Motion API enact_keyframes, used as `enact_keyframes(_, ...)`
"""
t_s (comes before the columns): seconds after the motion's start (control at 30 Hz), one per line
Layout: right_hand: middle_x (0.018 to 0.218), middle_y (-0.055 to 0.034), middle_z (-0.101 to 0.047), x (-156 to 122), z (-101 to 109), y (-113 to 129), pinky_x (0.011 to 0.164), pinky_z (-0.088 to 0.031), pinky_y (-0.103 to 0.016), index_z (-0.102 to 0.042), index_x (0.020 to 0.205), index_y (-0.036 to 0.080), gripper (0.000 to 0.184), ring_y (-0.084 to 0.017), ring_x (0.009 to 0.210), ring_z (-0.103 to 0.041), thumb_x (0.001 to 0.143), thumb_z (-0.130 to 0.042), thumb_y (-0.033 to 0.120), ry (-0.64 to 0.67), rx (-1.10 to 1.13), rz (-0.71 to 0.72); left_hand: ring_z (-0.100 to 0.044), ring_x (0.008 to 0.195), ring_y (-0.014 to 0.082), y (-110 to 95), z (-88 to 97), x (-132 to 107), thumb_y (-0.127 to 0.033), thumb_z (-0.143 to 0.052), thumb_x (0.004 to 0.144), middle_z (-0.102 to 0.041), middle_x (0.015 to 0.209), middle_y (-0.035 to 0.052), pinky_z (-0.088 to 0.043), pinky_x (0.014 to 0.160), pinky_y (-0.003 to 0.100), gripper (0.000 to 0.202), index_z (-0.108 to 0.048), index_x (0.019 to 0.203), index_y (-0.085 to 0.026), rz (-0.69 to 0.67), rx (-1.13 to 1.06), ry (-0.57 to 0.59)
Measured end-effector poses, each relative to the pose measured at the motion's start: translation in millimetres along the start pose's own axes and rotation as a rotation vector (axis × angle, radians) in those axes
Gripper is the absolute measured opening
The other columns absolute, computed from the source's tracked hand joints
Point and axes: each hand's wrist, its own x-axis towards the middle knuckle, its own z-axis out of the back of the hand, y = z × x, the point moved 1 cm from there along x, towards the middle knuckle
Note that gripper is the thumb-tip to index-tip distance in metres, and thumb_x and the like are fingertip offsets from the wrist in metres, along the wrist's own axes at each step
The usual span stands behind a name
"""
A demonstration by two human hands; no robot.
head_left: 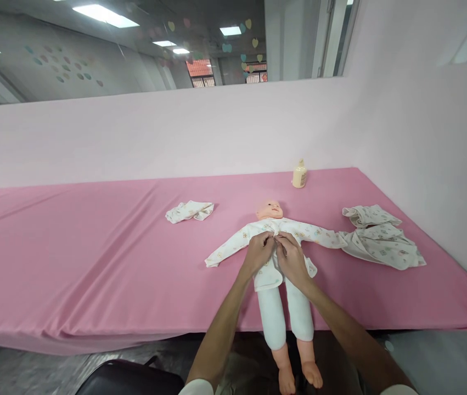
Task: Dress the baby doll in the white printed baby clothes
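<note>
A baby doll (271, 209) lies on its back, head away from me, bare feet hanging past the table's front edge. It wears a white patterned baby shirt (314, 233) with both sleeves stretched out sideways, and plain white cloth covers its legs. Over the doll's upper chest, my left hand (260, 250) pinches the front edge of the shirt. Close beside it my right hand (291, 259) is closed on the same shirt front, fingertips nearly meeting the left ones. The exact spot between the fingertips is too small to make out. Lower down, the shirt's front flaps hang apart.
A pink cloth (105, 258) covers the table against the wall. Folded patterned fabric (190, 211) lies left of the doll's head. Crumpled patterned clothes (383, 244) lie at the right by one sleeve's end. A pump bottle (299, 175) stands at the back. A black chair (128, 378) is below left.
</note>
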Motion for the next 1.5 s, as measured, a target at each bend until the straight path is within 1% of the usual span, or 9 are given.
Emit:
enact_keyframes(0.2, 0.119, -0.0101, -0.064, -1, 1, 0, 0.100, -0.047, -0.042, -0.067, 0.108, 0.020, 0.035, -0.023, 0.112, -0.058, 0.089, -0.038, 0.015, 0.018, -0.035, 0.049, -0.049, 0.065, 0.0131, 5, -3.2, 5, -0.039, -0.040, 0.091, -0.055, 0.066, -0.0009, -0.036, 0.060, 0.024, 0.034, -0.055, 0.070, -0.018, 0.070, -0.040, -0.057)
enact_keyframes(0.4, 0.112, -0.0104, -0.065, 0, 3, 1, 0.089, -0.050, -0.042, -0.053, 0.131, 0.020, 0.042, -0.024, 0.103, -0.060, 0.091, -0.039, 0.020, 0.029, -0.071, -0.018, -0.046, 0.064, 0.0125, 6, -3.4, 4, -0.039, -0.037, 0.094, -0.050, 0.066, -0.0023, -0.036, 0.061, 0.025, 0.034, -0.050, 0.069, -0.019, 0.048, -0.065, -0.044)
enact_keyframes(0.73, 0.116, -0.0097, -0.063, -1, -1, -4, 0.098, -0.046, -0.043, -0.062, 0.120, 0.020, 0.036, -0.024, 0.111, -0.054, 0.089, -0.043, 0.019, 0.010, -0.020, 0.001, -0.043, 0.063, 0.0124, 3, -1.9, 4, -0.038, -0.038, 0.093, -0.045, 0.065, -0.0032, -0.034, 0.060, 0.025, 0.031, -0.042, 0.068, -0.020, 0.075, -0.140, -0.030)
enact_keyframes(0.87, 0.120, -0.0074, -0.062, -3, 6, -6, 0.099, -0.045, -0.041, -0.060, 0.123, 0.022, 0.039, -0.022, 0.113, -0.054, 0.089, -0.042, 0.016, 0.062, -0.002, 0.015, -0.051, 0.071, 0.0140, -3, -1.6, -4, -0.032, -0.035, 0.095, -0.056, 0.074, -0.0010, -0.039, 0.068, 0.027, 0.028, -0.050, 0.074, -0.019, 0.094, -0.028, -0.053)
enact_keyframes(1.0, 0.116, -0.0077, -0.061, -19, 20, -10, 0.096, -0.045, -0.044, -0.056, 0.124, 0.023, 0.038, -0.025, 0.110, -0.053, 0.088, -0.048, 0.019, 0.110, -0.142, -0.016, -0.055, 0.088, 0.0192, -10, -6.7, -33, -0.032, -0.047, 0.091, -0.060, 0.096, 0.0045, -0.043, 0.078, 0.032, 0.019, -0.057, 0.101, -0.019, 0.091, 0.224, -0.090)
enact_keyframes(1.1, 0.102, -0.0081, -0.060, -31, 30, -11, 0.087, -0.046, -0.043, -0.061, 0.108, 0.022, 0.026, -0.026, 0.100, -0.053, 0.087, -0.047, 0.018, 0.115, -0.270, -0.028, -0.054, 0.094, 0.0234, -12, -14.4, -56, -0.030, -0.048, 0.091, -0.059, 0.102, 0.0090, -0.044, 0.081, 0.036, 0.023, -0.055, 0.110, -0.017, 0.040, 0.448, -0.128)
enact_keyframes(1.17, 0.092, -0.0071, -0.059, -34, 35, -9, 0.081, -0.046, -0.041, -0.061, 0.092, 0.022, 0.017, -0.024, 0.091, -0.053, 0.087, -0.045, 0.017, 0.109, -0.303, -0.036, -0.055, 0.092, 0.0240, -12, -18.7, -64, -0.024, -0.043, 0.093, -0.059, 0.099, 0.0100, -0.044, 0.080, 0.036, 0.019, -0.056, 0.105, -0.017, 0.019, 0.541, -0.147)
enact_keyframes(1.3, 0.082, -0.0053, -0.060, -30, 37, -4, 0.077, -0.045, -0.038, -0.054, 0.076, 0.022, 0.013, -0.023, 0.084, -0.055, 0.086, -0.046, 0.020, 0.105, -0.231, -0.109, -0.057, 0.082, 0.0208, -11, -21.2, -65, -0.017, -0.039, 0.093, -0.061, 0.088, 0.0076, -0.043, 0.071, 0.033, 0.017, -0.056, 0.089, -0.019, 0.039, 0.510, -0.211)
enact_keyframes(1.5, 0.094, -0.0055, -0.067, -30, 42, -6, 0.078, -0.046, -0.037, -0.059, 0.092, 0.020, 0.015, -0.023, 0.087, -0.062, 0.084, -0.046, 0.025, 0.171, -0.098, -0.298, -0.060, 0.075, 0.0179, -7, -21.9, -62, -0.021, -0.040, 0.096, -0.065, 0.085, 0.0051, -0.043, 0.062, 0.029, 0.020, -0.059, 0.099, -0.017, -0.037, 0.490, -0.318)
